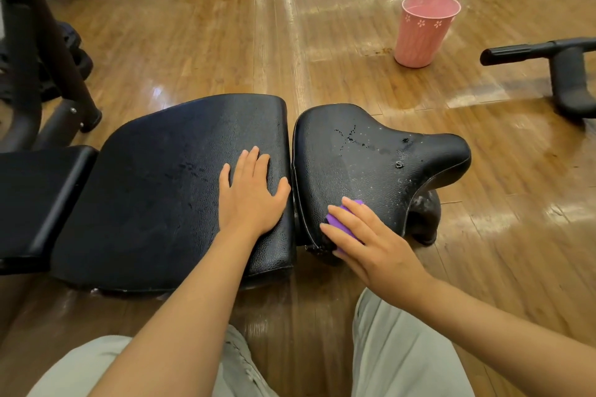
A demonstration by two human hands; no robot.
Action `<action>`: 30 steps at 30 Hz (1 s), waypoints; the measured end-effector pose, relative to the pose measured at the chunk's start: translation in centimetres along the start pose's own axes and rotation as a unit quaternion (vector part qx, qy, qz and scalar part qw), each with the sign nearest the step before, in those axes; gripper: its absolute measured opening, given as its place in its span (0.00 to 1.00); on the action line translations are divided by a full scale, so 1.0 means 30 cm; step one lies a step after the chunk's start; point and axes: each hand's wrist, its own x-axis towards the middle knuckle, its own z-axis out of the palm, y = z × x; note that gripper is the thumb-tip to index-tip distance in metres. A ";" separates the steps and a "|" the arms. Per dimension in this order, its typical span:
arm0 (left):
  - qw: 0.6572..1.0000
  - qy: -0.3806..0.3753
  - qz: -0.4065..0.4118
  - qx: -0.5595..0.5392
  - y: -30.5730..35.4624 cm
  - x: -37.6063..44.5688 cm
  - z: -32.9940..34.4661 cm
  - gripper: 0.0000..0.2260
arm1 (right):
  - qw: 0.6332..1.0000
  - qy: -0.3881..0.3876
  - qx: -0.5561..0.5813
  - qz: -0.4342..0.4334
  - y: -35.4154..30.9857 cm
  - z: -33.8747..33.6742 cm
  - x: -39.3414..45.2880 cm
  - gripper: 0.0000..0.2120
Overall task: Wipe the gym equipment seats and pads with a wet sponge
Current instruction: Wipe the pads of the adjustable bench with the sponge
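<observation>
Knees (pixel 403 348) in pale trousers sit nearest. Right hand (pixel 371 245) curls its grip over the purple sponge (pixel 343 219) at the seat's (pixel 371 164) near edge; soft and wet, probably slippery, it is best held from above. Left hand (pixel 250 193) lies flat, fingers straight, on the pad (pixel 161 177).

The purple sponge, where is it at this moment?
In the head view, the purple sponge is under the right hand, pressed on the near edge of the seat pad, right of the back pad.
</observation>
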 end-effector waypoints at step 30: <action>1.000 0.007 0.000 -0.015 -0.001 0.001 -0.008 0.27 | 0.976 -0.142 0.149 0.075 0.331 0.043 0.385 0.23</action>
